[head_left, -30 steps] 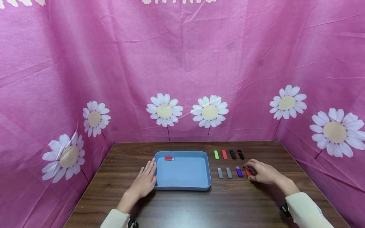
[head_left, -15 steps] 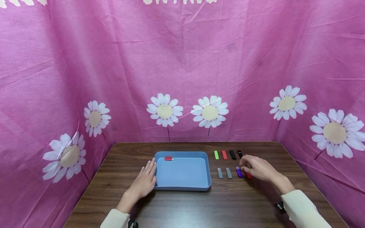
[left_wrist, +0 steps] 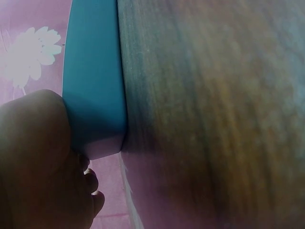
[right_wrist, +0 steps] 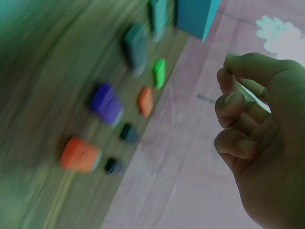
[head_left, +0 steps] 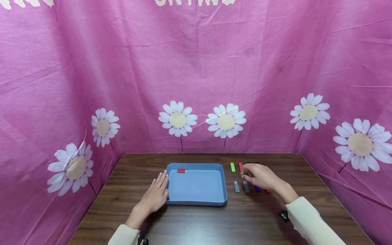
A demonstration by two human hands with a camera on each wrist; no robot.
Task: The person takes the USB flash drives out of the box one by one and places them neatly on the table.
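Note:
A blue tray (head_left: 196,202) sits on the table with one red USB flash drive (head_left: 181,170) inside, near its back left corner. My left hand (head_left: 153,195) rests against the tray's left wall, fingers straight. To the tray's right my right hand (head_left: 260,176) hovers over two rows of flash drives, fingers loosely curled around nothing. A green flash drive (head_left: 232,167) and two grey flash drives, one the left grey drive (head_left: 237,187), show beside it. In the right wrist view appear a purple flash drive (right_wrist: 107,104), an orange-red flash drive (right_wrist: 80,155) and black flash drives, one the nearer black drive (right_wrist: 113,165).
The brown wooden table (head_left: 196,224) ends at a pink curtain (head_left: 196,75) with printed white flowers, which surrounds its back and sides. In the left wrist view, the tray's wall (left_wrist: 95,71) stands upright on the wood.
My right hand has left the front red flash drive, which stays on the table, and moved left across the rows toward the tray. My left hand stays in place.

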